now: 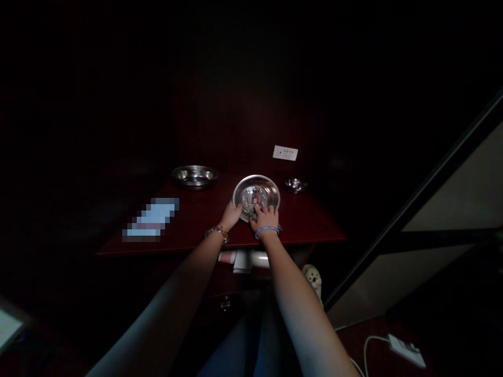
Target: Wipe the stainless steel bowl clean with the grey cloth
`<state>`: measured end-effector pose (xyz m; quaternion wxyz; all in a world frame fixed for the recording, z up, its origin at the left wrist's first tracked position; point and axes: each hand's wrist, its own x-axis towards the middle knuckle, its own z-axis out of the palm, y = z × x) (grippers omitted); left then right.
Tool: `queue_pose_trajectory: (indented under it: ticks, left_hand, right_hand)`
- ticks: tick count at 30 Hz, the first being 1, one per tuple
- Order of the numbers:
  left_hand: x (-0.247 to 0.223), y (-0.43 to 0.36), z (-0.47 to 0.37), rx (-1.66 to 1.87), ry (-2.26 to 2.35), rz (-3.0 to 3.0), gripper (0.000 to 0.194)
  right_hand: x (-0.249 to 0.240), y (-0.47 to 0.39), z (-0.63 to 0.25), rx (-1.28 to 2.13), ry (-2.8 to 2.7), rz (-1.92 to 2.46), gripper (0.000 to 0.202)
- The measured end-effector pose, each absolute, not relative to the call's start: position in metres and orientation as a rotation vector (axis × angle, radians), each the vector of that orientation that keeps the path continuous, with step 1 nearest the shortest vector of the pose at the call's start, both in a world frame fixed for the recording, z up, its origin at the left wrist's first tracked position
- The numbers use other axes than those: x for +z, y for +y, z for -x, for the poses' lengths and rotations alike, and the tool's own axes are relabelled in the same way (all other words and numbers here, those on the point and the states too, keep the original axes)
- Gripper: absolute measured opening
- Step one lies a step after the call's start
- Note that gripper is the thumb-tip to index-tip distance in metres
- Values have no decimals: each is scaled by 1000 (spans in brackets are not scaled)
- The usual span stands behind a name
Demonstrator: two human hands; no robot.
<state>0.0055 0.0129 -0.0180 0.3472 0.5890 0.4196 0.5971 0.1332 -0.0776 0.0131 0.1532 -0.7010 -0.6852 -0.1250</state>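
Steel basin [266, 187], round and equal along every axis, tilts up near the front middle of the dark red table [310, 222] — its open mouth faces the camera. The left hand [231, 215], reaching forward, grips its left rim, thumb inside; the right hand [265, 218], back upward, covers its lower right — whether those fingers grip, I cannot tell.
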Motion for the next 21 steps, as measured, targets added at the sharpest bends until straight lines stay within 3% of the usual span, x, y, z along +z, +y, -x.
queue_pose_trajectory:
  ticks: [21]
  left_hand:
    - [-16, 13, -6, 1519, 1104, -1487, 36]
  right_hand:
    - [13, -76, -132, -353, -1966, 2038, 55]
